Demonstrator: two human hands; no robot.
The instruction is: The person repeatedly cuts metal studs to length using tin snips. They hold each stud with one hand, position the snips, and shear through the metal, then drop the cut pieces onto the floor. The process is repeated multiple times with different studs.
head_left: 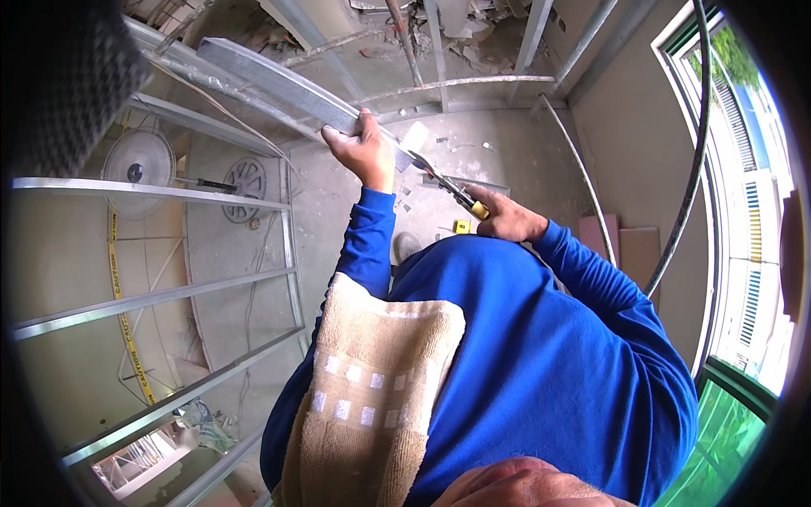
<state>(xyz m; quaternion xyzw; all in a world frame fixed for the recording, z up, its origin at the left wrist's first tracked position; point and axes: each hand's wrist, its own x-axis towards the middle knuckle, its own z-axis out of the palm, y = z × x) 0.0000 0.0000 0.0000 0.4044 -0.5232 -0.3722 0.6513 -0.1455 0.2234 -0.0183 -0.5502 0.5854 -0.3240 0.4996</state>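
My left hand [363, 152] is wrapped round a long galvanized metal stud [279, 80], which slants from the upper left down toward the middle. In my right hand [507, 216] is a pair of tin snips [452, 188] with yellow on the handles. The snips' jaws meet the near end of the stud, just right of my left hand; whether they bite into the metal is too small to tell. A beige towel [372, 363] hangs over my left side.
Metal framing [152, 300] runs along the left, with a white fan [139, 169] behind it. A yellow tape measure [462, 226] and metal scraps lie on the floor [524, 144]. A dark cable [697, 160] hangs near the window [735, 211] at right. Rubble [481, 29] lies beyond the far framing.
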